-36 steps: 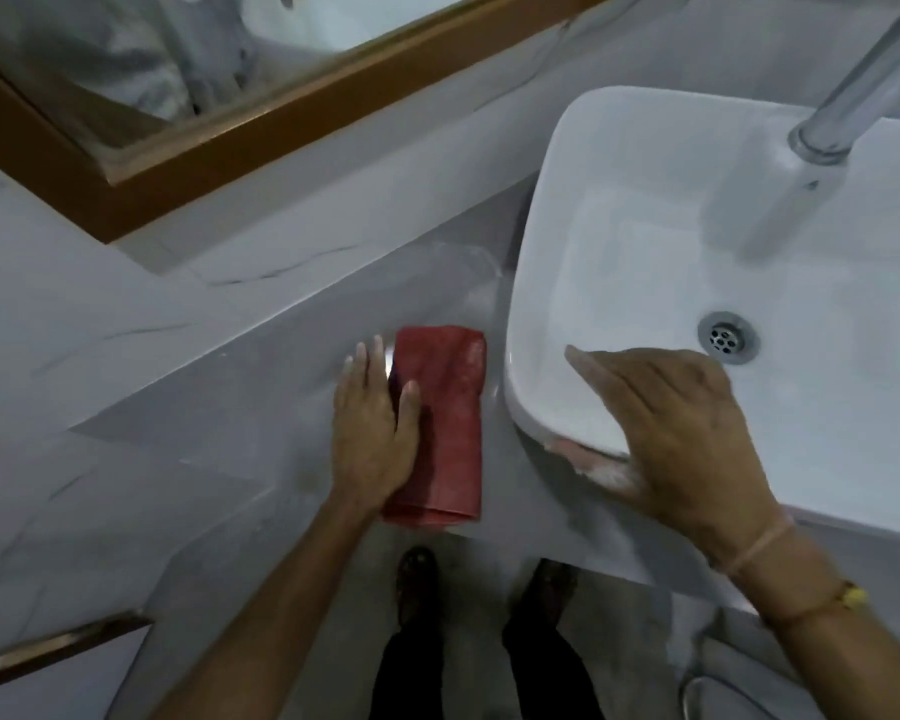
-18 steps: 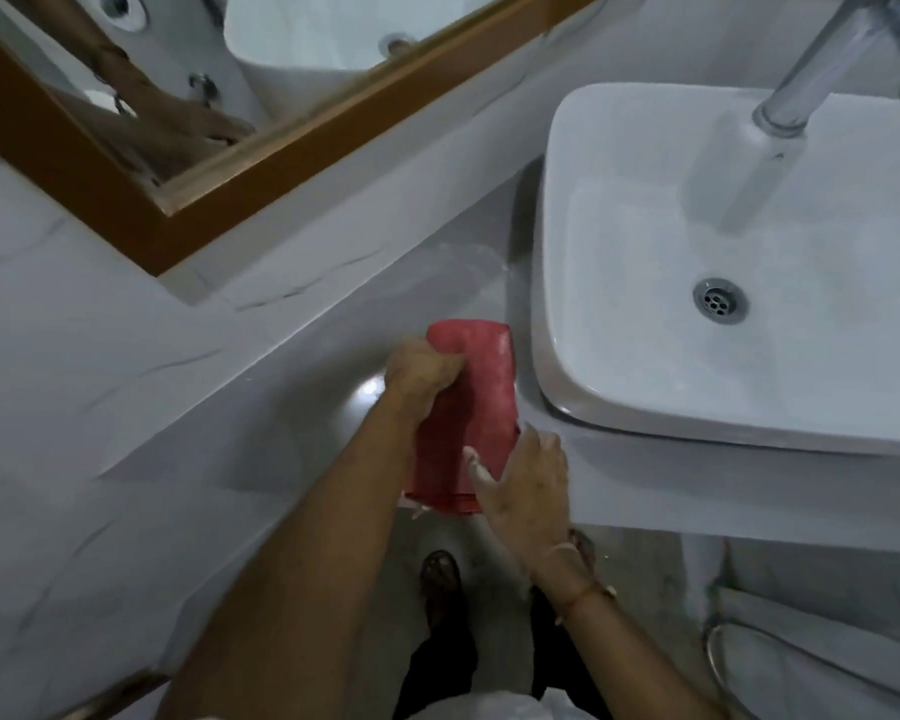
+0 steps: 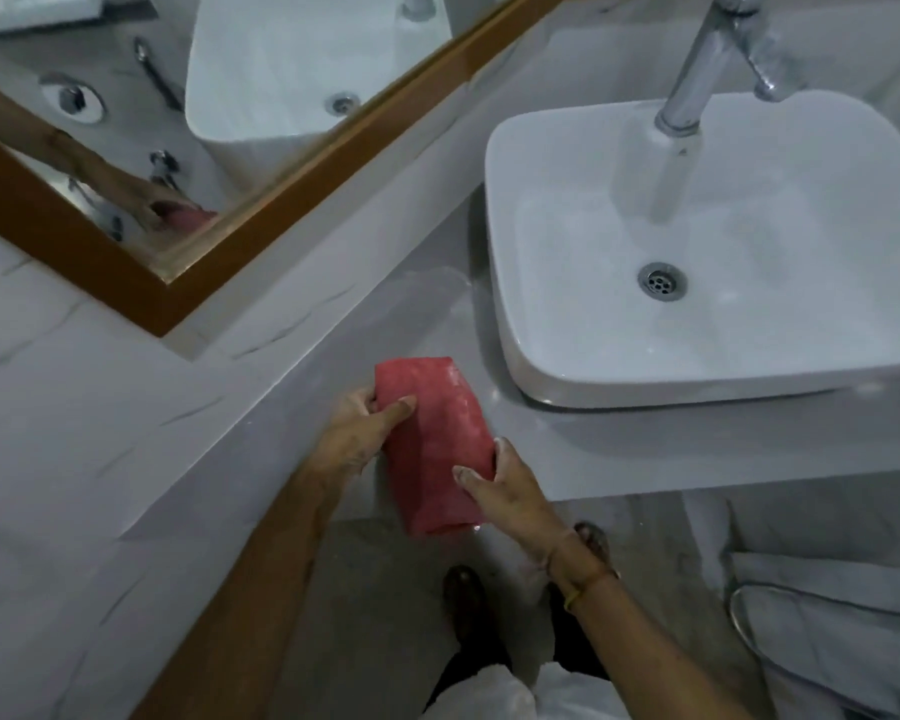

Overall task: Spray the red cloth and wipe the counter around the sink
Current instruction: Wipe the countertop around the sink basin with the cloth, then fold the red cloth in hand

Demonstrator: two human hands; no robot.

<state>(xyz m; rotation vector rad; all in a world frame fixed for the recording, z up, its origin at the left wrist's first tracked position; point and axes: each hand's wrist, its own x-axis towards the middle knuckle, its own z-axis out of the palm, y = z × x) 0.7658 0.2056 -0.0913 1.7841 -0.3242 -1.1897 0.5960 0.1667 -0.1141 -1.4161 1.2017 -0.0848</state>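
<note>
The folded red cloth point(image 3: 435, 441) is held at the front edge of the grey surface point(image 3: 619, 449), just left of the white sink point(image 3: 541, 376). It is pinched by the left hand point(image 3: 357, 426) near its far end and by the right hand point(image 3: 510, 485) near its near end, each grip closed on it.

Grey marble-look wall tiles point(image 3: 74, 407) with dark veining. Wood-framed mirror point(image 3: 141, 283) mounted upper left — reflects a white basin and chrome fittings. Floor point(image 3: 375, 605) grey tile, dim lighting — white bag-lined bin point(image 3: 827, 631) lower right.
</note>
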